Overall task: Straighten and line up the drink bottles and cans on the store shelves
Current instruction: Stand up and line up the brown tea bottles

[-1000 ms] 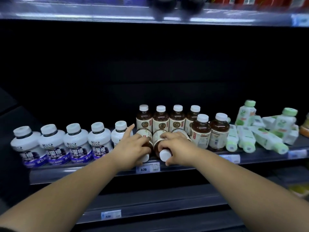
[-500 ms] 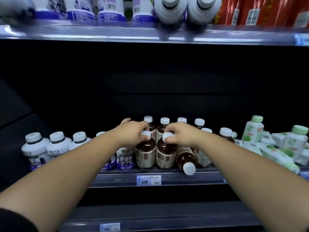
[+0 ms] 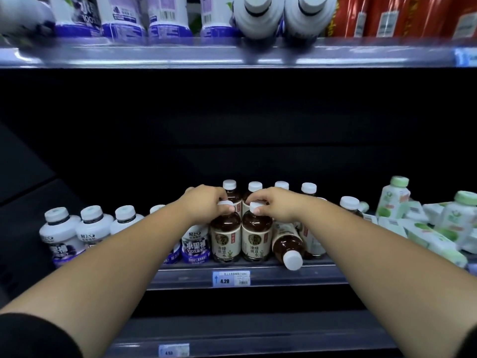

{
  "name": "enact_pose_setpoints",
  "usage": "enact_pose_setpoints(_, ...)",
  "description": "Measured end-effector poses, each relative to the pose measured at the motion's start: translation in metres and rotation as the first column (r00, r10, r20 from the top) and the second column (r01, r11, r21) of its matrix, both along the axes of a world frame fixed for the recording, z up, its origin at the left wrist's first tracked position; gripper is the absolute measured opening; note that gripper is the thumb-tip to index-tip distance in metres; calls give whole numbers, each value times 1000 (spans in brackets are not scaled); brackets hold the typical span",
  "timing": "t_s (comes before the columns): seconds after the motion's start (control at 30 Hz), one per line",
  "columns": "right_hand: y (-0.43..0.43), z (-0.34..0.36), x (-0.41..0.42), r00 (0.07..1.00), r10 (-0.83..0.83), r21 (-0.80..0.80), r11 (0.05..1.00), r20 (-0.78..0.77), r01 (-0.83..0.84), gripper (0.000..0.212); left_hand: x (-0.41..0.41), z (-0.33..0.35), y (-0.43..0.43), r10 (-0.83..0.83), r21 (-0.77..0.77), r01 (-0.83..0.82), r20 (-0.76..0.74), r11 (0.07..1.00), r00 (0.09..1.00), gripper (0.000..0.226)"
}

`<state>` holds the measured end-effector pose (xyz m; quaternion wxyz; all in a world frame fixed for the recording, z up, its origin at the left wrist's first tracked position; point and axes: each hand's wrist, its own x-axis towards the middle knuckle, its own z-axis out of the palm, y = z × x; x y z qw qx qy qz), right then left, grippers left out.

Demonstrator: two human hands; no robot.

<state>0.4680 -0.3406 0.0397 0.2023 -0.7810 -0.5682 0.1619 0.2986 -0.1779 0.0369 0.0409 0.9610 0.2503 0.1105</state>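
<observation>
Left hand (image 3: 206, 202) and right hand (image 3: 277, 204) each grip the white cap of an upright brown plastic tea bottle (image 3: 225, 236), the neighbouring one (image 3: 256, 235), on the metal store shelf (image 3: 309, 273).

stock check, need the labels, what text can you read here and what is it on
"4.20": price tag on the middle shelf edge
"100%": white bottle
"绿豆水": left front brown bottle and right front brown bottle
Lower price tag, upper shelf labels: too blurred

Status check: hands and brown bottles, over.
Left hand pinches white cap of left brown-drink bottle; right hand pinches neighbouring bottle cap. Both upright. Fallen brown bottle lies right of them, cap at shelf edge.
</observation>
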Motion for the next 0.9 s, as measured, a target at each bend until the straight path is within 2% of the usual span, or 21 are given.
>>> enact_pose_setpoints(0.1,1,-7,-1,999,-32,44,998,-31,33,43,-4,0,-4,16,-53,-17,-30,998,999,39)
enact_pose_setpoints(0.2,-3,-9,0,998,-52,35,998,-18,53,56,-6,-2,-12,4,-90,-7,-33,996,999,48)
enact_pose_setpoints(0.3,-18,-11,1,999,-33,48,998,17,32,75,-2,-3,-25,-85,-26,85,34,996,996,63)
enact_pose_setpoints(0.4,-42,-18,-2,997,-11,104,995,73,3,84,8,-3,-41,-200,3,200,100,980,975,72)
enact_pose_setpoints(0.57,-86,-45,-6,989,-35,144,989,145,14,74,24,-13,-62,-280,35,278,58,960,958,81)
enact_pose_setpoints(0.73,-111,-77,-5,984,-140,197,974,108,117,58,26,-19,-63,-285,30,283,50,959,957,74)
enact_pose_setpoints(0.9,-115,-100,-11,984,-172,181,970,53,160,63,22,-24,-59,-279,31,278,39,960,959,71)
